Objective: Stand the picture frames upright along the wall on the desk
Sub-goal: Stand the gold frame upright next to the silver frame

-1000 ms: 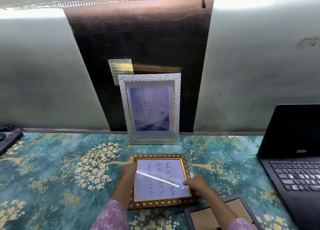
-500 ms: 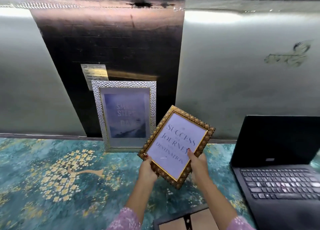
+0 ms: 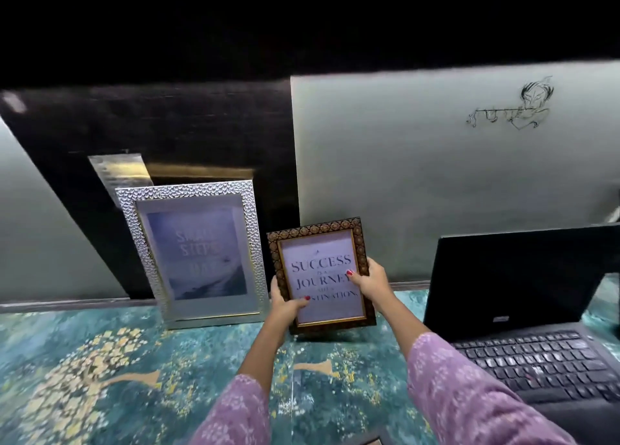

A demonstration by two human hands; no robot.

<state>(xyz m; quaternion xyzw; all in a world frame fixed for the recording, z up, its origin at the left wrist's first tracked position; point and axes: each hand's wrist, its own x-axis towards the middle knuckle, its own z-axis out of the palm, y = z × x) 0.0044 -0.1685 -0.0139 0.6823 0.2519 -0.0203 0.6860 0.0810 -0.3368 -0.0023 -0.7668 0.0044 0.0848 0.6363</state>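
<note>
Since half a second ago, the gold-edged frame point(image 3: 321, 274) has been turned from a diagonal tilt to nearly upright and carried closer to the wall point(image 3: 419, 176). It is gripped on both sides. The left hand point(image 3: 286, 302) is closed on its lower left edge, with the thumb laid across the glass near the bottom line of print. The right hand point(image 3: 369, 278) is closed on the right edge, its thumb pressed onto the glass beside the word "JOURNEY". Both forearms are stretched forward from pink patterned sleeves point(image 3: 469, 394), the left one rising more steeply than the right.

The frame is held with its printed face toward the camera and its top leaned slightly away. Its bottom edge is seen at the level of the desk's teal patterned cover point(image 3: 100, 360); whether it is touching the cover cannot be told. It is placed just to the right of the silver frame point(image 3: 194, 253), which is stood upright against the dark wall panel point(image 3: 167, 126). An open laptop point(image 3: 523, 310) is seen to the right, apart from the held frame.
</note>
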